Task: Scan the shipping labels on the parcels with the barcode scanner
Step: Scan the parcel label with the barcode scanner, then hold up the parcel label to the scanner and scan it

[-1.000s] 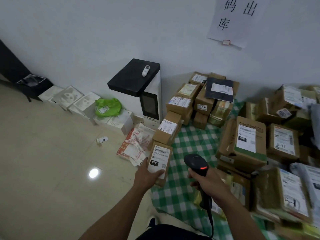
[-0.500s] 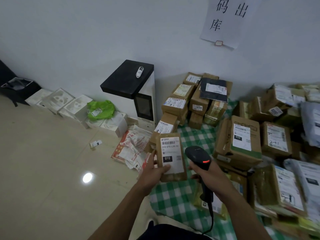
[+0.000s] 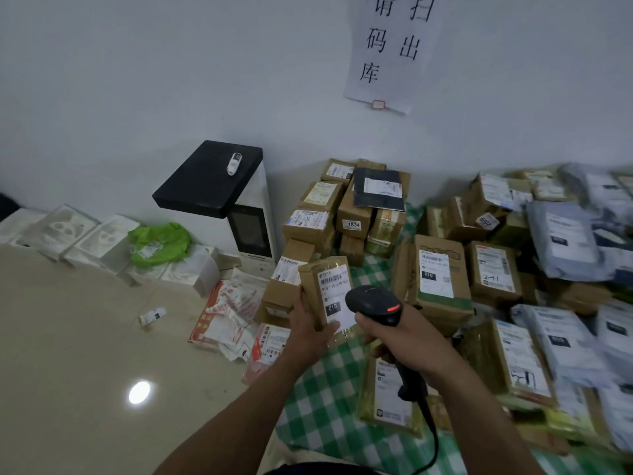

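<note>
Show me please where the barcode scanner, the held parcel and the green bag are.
barcode scanner [image 3: 373, 299]: head view, top of its black head.
held parcel [image 3: 334, 289]: head view, on its white label.
green bag [image 3: 161, 243]: head view, middle of the crumpled plastic.

Beige tiled floor [image 3: 75, 354] across the left; green checked cloth [image 3: 318, 413] lower centre, heaped with parcels [image 3: 442, 269]; white boxes [image 3: 58, 231] middle left.
</note>
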### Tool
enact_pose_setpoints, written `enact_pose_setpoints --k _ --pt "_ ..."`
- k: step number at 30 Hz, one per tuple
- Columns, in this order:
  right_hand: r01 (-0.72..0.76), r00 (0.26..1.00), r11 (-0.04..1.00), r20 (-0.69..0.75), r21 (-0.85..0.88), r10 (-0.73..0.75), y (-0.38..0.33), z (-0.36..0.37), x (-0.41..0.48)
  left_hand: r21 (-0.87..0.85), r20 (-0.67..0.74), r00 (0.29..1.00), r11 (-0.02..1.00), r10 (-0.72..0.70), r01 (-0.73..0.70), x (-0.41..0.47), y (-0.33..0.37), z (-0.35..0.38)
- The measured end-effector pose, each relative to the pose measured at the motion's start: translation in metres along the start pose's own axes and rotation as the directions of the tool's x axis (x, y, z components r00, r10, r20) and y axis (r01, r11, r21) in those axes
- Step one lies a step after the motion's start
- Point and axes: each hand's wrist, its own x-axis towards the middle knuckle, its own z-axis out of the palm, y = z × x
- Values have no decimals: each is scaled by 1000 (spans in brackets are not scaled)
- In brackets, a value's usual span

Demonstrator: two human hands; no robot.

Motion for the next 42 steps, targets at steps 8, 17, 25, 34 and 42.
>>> enact_pose_setpoints --k 8,17,25,34,42 --pt "-37 999 999 -18 -18 37 1 -6 -4 79 14 996 993 89 -90 14 -17 11" --pt "-29 1000 1000 -5 1 29 1 -4 -6 114 21 996 989 90 -92 -7 6 2" --pt "-64 986 994 -148 93 77 30 -30 -14 124 294 952 985 81 -122 -26 31 29" --pt "-170 912 959 -332 227 241 95 -89 -46 244 513 858 957 12 -160 -58 41 119" --pt "-237 865 927 -371 291 338 129 -114 -67 411 511 860 878 -1 -244 -47 3 199"
